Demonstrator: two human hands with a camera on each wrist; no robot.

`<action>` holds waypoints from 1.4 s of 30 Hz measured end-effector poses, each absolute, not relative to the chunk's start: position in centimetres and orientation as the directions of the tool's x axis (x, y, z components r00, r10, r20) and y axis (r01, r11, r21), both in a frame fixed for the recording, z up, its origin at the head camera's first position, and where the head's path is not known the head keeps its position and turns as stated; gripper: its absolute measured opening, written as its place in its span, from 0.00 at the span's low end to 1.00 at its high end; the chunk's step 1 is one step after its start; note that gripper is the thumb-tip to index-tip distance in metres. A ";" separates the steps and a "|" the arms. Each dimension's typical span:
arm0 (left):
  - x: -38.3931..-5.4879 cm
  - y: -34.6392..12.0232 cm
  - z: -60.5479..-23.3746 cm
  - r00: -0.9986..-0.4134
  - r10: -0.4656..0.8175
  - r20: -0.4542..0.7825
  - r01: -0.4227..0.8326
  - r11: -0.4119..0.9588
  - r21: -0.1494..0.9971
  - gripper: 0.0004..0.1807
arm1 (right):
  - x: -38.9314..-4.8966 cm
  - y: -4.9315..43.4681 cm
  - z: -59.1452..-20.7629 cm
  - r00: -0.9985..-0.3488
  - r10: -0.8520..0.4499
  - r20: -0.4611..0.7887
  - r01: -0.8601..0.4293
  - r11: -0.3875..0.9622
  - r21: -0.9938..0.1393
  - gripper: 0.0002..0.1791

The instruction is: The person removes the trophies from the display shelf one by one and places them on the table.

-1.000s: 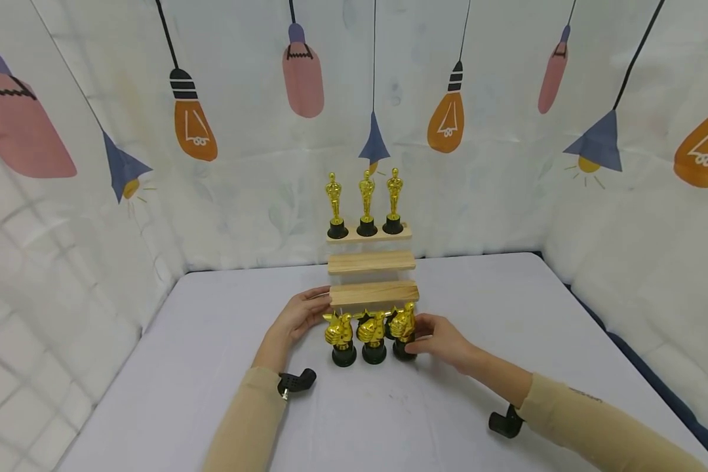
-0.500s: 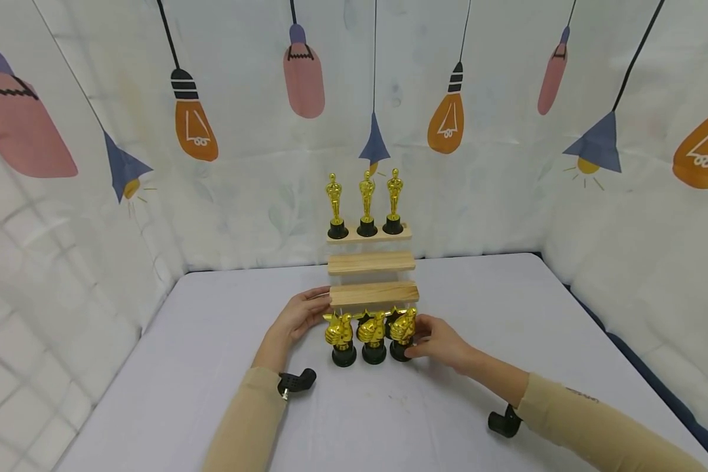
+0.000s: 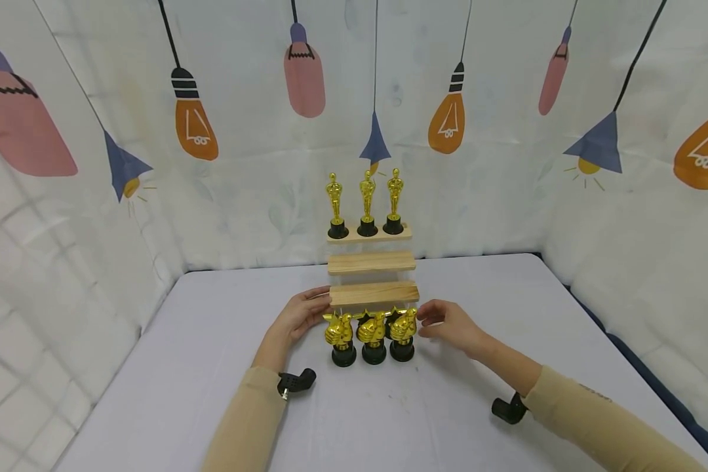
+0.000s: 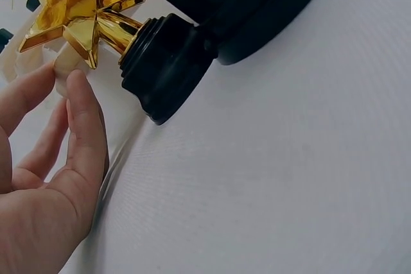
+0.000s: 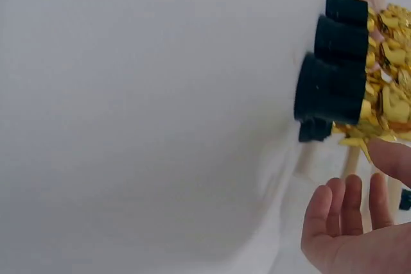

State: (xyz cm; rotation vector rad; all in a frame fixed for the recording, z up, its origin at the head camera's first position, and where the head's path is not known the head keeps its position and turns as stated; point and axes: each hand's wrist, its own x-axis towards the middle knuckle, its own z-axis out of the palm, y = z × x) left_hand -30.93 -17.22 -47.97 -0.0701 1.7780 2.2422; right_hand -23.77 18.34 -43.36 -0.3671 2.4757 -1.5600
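Observation:
My left hand (image 3: 299, 314) is at the left end of a tiered wooden display shelf (image 3: 373, 293), its fingertips pinching the plank's pale rounded end (image 4: 68, 67) in the left wrist view. Three gold thumbs-up trophies on black bases stand upright in a front row: left trophy (image 3: 340, 337), middle trophy (image 3: 372, 335), right trophy (image 3: 402, 333). Close to the right trophy is my right hand (image 3: 453, 326), fingers apart and holding nothing. Behind that row are gold star trophies (image 4: 72, 14), mostly hidden in the head view.
Three gold figure statuettes (image 3: 367, 200) stand on the top plank (image 3: 370, 238). The middle plank (image 3: 372, 262) and lowest plank are bare. A white cloth covers the table (image 3: 212, 341). Behind it hangs a curtain (image 3: 259, 196) printed with lamps.
My right hand has shifted the right thumbs-up trophy slightly left into line with the others, then let go and drawn back to the right. The left hand stays put.

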 end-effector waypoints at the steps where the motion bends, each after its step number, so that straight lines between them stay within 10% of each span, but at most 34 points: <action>1: -30.9 -17.2 -48.0 -0.960 0.188 -0.208 -0.245 -0.202 0.948 0.28 | -23.9 18.5 -43.1 -0.952 -0.304 -0.024 -0.111 0.419 -0.901 0.17; 42: -31.0 -17.2 -48.0 -0.959 0.191 -0.210 -0.250 -0.221 0.943 0.28 | -29.8 18.5 -35.3 -0.957 -0.290 0.028 -0.106 0.258 -0.960 0.22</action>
